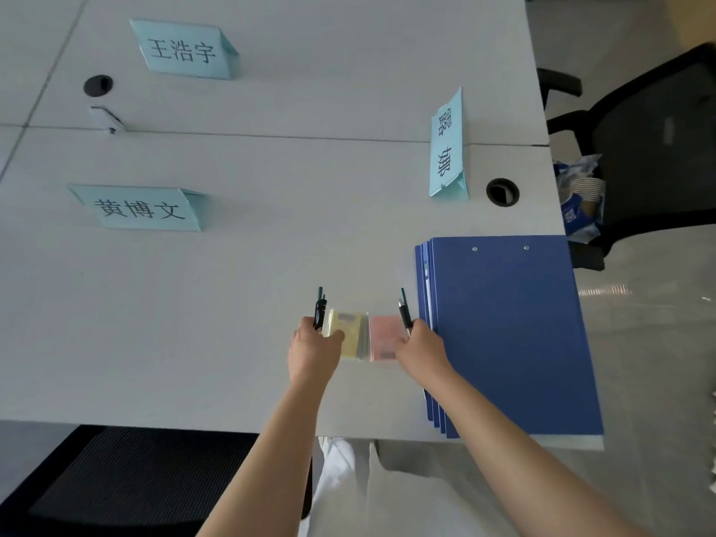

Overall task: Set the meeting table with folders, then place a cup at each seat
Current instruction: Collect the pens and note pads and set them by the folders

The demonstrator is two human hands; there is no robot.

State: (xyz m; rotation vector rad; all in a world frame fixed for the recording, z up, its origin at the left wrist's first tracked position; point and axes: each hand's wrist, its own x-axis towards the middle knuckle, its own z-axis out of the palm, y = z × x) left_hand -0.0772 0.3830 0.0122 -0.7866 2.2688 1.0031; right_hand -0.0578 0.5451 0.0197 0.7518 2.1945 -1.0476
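A stack of blue folders (507, 335) lies at the table's (232, 304) near right corner. Just left of it, the right hand (420, 348) pinches a pink notepad (383, 337) and black pen (405, 313); the left hand (312, 348) grips a yellow notepad (348, 333) and pens (319, 308). Sleeved paper cups (583, 195) sit on the right chair (654, 157).
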